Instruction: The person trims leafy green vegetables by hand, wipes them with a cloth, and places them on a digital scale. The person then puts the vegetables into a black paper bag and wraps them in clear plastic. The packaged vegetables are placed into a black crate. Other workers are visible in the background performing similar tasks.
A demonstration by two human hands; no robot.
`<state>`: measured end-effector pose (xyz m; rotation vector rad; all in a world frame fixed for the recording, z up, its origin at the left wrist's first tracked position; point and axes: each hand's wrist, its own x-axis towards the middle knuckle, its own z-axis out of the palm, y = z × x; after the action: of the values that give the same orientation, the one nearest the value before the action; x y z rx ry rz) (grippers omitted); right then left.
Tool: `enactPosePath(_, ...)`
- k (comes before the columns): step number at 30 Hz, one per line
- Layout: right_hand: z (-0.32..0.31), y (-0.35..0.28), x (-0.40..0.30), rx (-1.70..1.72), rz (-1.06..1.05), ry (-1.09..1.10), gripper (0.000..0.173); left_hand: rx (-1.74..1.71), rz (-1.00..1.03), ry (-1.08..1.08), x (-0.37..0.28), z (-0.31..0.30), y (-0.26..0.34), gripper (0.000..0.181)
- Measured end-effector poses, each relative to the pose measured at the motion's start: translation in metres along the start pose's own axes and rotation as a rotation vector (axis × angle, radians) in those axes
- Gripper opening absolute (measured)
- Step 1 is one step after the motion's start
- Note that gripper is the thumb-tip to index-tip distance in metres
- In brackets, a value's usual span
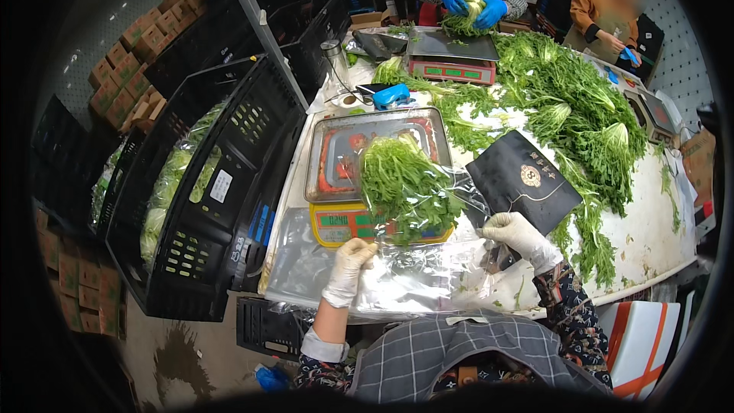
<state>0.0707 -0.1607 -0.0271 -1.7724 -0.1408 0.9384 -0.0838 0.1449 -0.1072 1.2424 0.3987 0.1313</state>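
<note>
A leafy head of curly endive (404,183) lies partly over a steel tray (321,152) on a yellow digital scale (332,228), covered at least in part by a clear plastic bag (427,212). At the scale's front edge, my left hand (351,269), in a white glove, pinches the bag's film. My right hand (519,238), gloved too, grips film on the other side, next to a black printed sheet or bag (522,178). Under my wrists, a stack of flat clear bags (304,269) lies along the table's near edge. The endive's underside is hidden.
Loose endive (573,103) heaps over the white table's (659,223) right side. Black crates (200,229) holding bagged greens stand left. Beyond are a blue tape dispenser (393,96), a steel flask (335,63) and a red scale (453,69). Two people work across the table.
</note>
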Motion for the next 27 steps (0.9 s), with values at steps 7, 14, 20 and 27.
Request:
enactPosePath(7, 0.002, 0.02, -0.002, -0.012, -0.038, 0.009, 0.022, 0.013, -0.195, 0.104, -0.018, -0.004, -0.005, 0.028)
enactPosePath(14, 0.006, 0.026, -0.01, 0.186, 0.003, 0.035, 0.022, -0.094, -0.137, -0.196, -0.02, 0.009, -0.026, 0.012)
enactPosePath(20, 0.001, 0.053, -0.006, 0.106, -0.016, 0.027, 0.024, -0.146, -0.13, -0.026, -0.029, -0.002, -0.029, 0.011)
enactPosePath(27, 0.0, 0.056, -0.014, 0.089, -0.118, -0.133, 0.029, -0.038, -0.278, -0.324, -0.044, -0.001, -0.021, 0.018)
